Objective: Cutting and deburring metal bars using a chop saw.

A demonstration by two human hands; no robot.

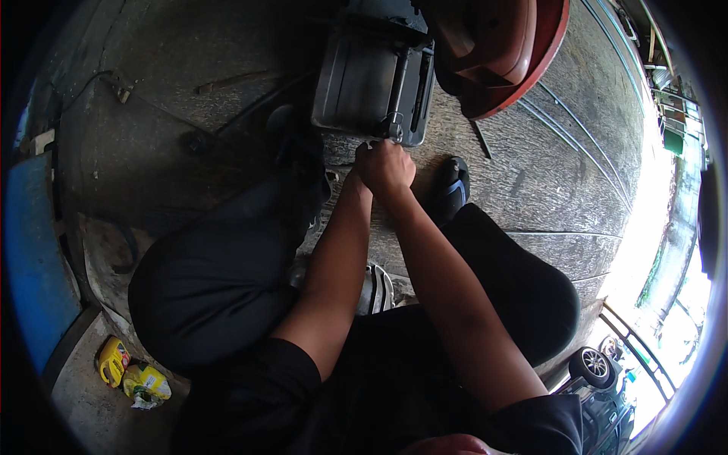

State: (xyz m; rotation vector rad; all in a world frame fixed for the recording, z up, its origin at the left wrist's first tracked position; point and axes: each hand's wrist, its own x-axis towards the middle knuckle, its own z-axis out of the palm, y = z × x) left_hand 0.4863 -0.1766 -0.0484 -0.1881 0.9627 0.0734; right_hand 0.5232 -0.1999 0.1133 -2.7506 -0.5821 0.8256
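Observation:
Both hands meet at the near end of a cut-off saw's grey metal base (353, 95). A long clamp screw rod (398, 83) runs along the base, and its crank end lies right at my fingers. My right hand (391, 167) is closed around the crank handle, knuckles up. Pressed against it on the left, my left hand (363, 157) is also closed; what its fingers hold is hidden. Above and to the right looms the saw's red guard and motor housing (504, 72), partly covering the base.
Long thin metal bars (557, 125) lie on the rough floor at right, with a short dark bar (481, 140) nearer. My sandalled foot (453, 186) stands beside the base. A cable (171, 114) crosses the left. Yellow packages (114, 362) sit by a blue panel (38, 258).

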